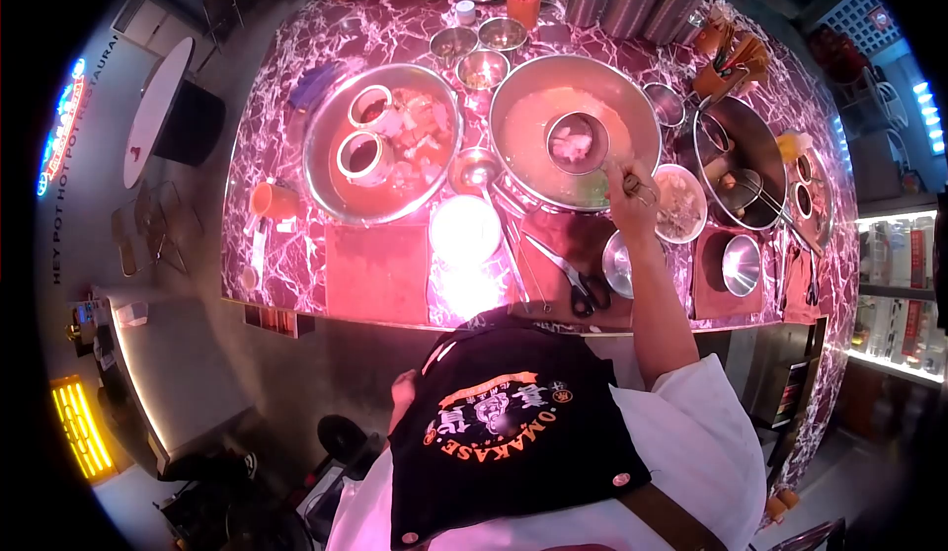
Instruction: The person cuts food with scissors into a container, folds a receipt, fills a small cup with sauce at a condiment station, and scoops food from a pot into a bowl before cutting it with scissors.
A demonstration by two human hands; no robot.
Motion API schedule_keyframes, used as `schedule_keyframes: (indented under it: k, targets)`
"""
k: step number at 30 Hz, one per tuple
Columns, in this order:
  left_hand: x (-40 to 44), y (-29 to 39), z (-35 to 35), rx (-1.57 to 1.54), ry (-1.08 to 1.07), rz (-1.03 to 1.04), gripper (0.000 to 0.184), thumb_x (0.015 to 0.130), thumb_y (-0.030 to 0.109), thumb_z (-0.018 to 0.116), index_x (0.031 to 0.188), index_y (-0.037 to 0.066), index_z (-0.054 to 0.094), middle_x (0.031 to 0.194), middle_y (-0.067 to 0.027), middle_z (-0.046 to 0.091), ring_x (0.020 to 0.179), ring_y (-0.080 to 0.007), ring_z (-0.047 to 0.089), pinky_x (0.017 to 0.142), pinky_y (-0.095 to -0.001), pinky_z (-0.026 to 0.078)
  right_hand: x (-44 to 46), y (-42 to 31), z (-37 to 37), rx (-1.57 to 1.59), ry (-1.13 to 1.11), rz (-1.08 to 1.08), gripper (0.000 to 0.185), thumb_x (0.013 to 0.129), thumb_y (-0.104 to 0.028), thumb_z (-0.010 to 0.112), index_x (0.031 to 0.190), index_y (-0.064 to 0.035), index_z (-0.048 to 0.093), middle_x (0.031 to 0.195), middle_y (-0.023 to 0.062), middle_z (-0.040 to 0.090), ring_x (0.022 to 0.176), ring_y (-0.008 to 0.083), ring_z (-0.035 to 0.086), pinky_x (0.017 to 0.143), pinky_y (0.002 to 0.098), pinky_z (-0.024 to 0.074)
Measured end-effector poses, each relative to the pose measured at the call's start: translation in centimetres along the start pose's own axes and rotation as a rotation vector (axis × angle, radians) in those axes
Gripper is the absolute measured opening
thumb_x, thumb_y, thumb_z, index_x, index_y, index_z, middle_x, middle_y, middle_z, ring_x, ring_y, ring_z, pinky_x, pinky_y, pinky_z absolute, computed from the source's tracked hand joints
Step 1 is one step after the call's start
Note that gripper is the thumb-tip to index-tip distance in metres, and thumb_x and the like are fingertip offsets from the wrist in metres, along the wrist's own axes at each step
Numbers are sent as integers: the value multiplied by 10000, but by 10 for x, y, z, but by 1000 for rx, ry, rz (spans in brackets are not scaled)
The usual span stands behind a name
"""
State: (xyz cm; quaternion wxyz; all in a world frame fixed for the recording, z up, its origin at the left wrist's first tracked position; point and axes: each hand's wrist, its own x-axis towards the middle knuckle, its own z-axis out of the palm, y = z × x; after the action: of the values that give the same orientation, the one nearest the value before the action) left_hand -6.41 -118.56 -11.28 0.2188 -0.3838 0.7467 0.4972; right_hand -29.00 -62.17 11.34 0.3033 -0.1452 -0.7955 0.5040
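At the near edge of the pot (639, 97), the right hand (632, 194) pinches a ladle (578, 167), seemingly heating meat (571, 142), needing level support; the left hand's (403, 390) state I cannot tell.

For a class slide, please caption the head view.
Right hand holds a wire handle at the edge of a pot, scissors nearby.

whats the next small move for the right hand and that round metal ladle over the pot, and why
Probably a slight, level lift of the metal ladle: the right hand appears to grip its handle, and pale food sits in its cup. Staying above the pot seems wise, so anything that drips falls back in.
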Motion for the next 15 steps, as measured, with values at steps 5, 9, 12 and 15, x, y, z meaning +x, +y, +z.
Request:
schedule_keyframes:
  k: [5,9,12,15]
  targets:
    - [4,-10,-2,-140,-3,-70,236,903,199,635,992,-12,691,892,-62,685,810,-153,618,778,-280,487,-8,1,6,-110,-46,-15,233,871,-137,682,735,-25,530,596,50,475,509,122,438,488,281,368]
    - [-2,-16,-7,-163,6,-93,227,907,190,629,999,-10,683,871,-51,670,776,-144,602,739,-273,484,-4,0,22,-167,-62,-151,263,913,-184,648,728,-45,522,541,20,491,465,89,531,457,243,380]
    - [-18,-7,-6,-207,15,-97,223,912,184,620,1000,-13,678,844,-37,655,745,-135,585,701,-266,475,4,11,39,-120,-150,-132,241,875,-168,686,750,-37,527,616,90,471,506,203,458,499,314,380]
    - [-32,0,-1,-201,39,-128,208,917,168,608,985,-18,672,814,-27,639,717,-131,571,668,-263,465,12,28,58,-151,-185,-94,248,879,-187,679,746,-46,525,620,106,486,515,225,502,504,333,392]
